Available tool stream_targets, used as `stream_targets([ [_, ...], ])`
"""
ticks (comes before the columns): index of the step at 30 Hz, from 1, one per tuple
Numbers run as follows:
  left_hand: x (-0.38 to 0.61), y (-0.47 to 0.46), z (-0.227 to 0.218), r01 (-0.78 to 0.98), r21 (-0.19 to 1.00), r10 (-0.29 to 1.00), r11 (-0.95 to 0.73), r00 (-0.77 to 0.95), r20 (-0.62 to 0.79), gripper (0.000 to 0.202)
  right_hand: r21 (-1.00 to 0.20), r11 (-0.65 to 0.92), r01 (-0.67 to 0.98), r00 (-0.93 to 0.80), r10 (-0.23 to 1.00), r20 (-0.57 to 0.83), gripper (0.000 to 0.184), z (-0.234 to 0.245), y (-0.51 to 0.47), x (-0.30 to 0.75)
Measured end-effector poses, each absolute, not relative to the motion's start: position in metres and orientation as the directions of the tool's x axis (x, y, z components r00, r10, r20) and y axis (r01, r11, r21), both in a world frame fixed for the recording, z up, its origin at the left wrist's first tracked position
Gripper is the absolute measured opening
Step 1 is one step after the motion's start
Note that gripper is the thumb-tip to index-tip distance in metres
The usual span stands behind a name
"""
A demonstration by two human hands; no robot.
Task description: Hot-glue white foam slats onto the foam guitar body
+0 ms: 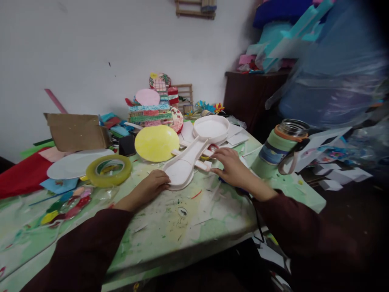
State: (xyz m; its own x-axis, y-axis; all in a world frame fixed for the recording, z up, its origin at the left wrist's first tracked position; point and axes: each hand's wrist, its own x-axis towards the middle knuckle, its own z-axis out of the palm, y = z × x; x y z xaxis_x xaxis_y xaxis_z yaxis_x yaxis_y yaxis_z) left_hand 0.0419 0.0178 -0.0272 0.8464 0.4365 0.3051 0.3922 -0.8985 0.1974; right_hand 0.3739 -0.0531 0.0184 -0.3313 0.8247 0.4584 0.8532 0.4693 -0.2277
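A white craft shape (184,162) with raised rims lies on the table, made of card or foam board. It has a rounded lower end, a narrow neck and a wide shallow pan-like far end (212,128). My left hand (155,182) has its fingers together on the rim of the near rounded end. My right hand (228,165) is at the shape's right side, thumb and fingers around the outer end of a small white strip (203,165) that sticks out from it. Beneath the near end another white layer shows.
A yellow oval disc (157,143), tape roll (108,170), white oval (77,164) and cardboard box (78,132) are on the left. A green bottle (275,150) without a lid stands right, near the table's edge. Colourful paper crafts (158,107) stand against the wall.
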Motion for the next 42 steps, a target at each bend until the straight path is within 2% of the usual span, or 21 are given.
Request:
stream_targets([
  [3, 0.051, 0.010, -0.029, 0.427, 0.171, 0.460, -0.888, 0.822, 0.335, 0.020, -0.172, 0.132, 0.976, -0.053, 0.914, 0.401, 0.041, -0.006, -0.093, 0.390],
  [6, 0.064, 0.001, -0.030, 0.462, 0.144, 0.482, -0.875, 0.807, 0.340, 0.020, -0.135, -0.063, 0.989, 0.106, 0.935, 0.340, 0.041, -0.031, -0.114, 0.398],
  [12, 0.077, -0.009, -0.033, 0.481, 0.139, 0.495, -0.865, 0.777, 0.390, 0.020, -0.088, -0.071, 0.994, 0.092, 0.962, 0.258, 0.035, -0.031, -0.117, 0.395],
  [16, 0.076, -0.010, -0.033, 0.491, 0.142, 0.504, -0.859, 0.767, 0.397, 0.021, -0.135, -0.041, 0.990, 0.079, 0.954, 0.288, 0.031, -0.018, -0.121, 0.394],
  [19, 0.074, -0.009, -0.033, 0.502, 0.161, 0.522, -0.849, 0.753, 0.400, 0.020, -0.253, -0.014, 0.967, 0.104, 0.932, 0.346, 0.030, -0.011, -0.133, 0.395],
  [22, 0.069, -0.005, -0.035, 0.498, 0.227, 0.545, -0.837, 0.720, 0.429, 0.018, -0.469, 0.074, 0.880, 0.137, 0.906, 0.401, 0.030, -0.013, -0.147, 0.393],
  [26, 0.055, 0.002, -0.038, 0.543, 0.387, 0.666, -0.745, 0.586, 0.461, 0.020, -0.772, 0.251, 0.584, 0.244, 0.853, 0.462, 0.036, -0.029, -0.156, 0.387],
  [29, 0.048, 0.005, -0.041, 0.571, 0.594, 0.824, -0.567, 0.378, 0.423, 0.026, -0.905, 0.303, 0.299, 0.342, 0.851, 0.397, 0.034, -0.040, -0.157, 0.383],
  [31, 0.050, 0.004, -0.041, 0.470, 0.764, 0.896, -0.442, 0.196, 0.398, 0.031, -0.938, 0.302, 0.170, 0.340, 0.876, 0.343, 0.033, -0.043, -0.156, 0.383],
  [34, 0.060, 0.003, -0.037, 0.090, 0.938, 0.943, -0.334, 0.032, 0.332, 0.041, -0.945, 0.300, 0.128, 0.316, 0.891, 0.326, 0.032, -0.042, -0.157, 0.383],
  [37, 0.068, 0.002, -0.031, -0.194, 0.947, 0.963, -0.258, 0.022, 0.267, 0.051, -0.944, 0.301, 0.133, 0.328, 0.886, 0.329, 0.029, -0.041, -0.158, 0.385],
  [42, 0.065, 0.004, -0.024, -0.309, 0.930, 0.979, -0.200, -0.035, 0.199, 0.047, -0.953, 0.266, 0.146, 0.344, 0.889, 0.301, 0.032, -0.041, -0.158, 0.384],
])
